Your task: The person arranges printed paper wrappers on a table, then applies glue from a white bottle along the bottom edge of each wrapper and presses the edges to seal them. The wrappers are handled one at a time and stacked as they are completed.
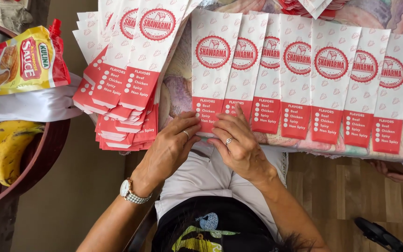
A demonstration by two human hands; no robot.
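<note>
Bowl (47, 144) cut off left; hands (206, 142) hide wrapper (211, 70) bottom edge.

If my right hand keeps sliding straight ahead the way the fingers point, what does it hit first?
Your right hand points up and slightly left, fingertips already on the red lower end of a white paper sleeve. Going on, it would likely just run up that same sleeve.

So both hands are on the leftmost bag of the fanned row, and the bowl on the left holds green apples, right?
Not quite. The head view shows yellow bananas in the bowl, not green apples. The rest holds: the left hand and right hand rest on the leftmost paper bag of the row.
</note>
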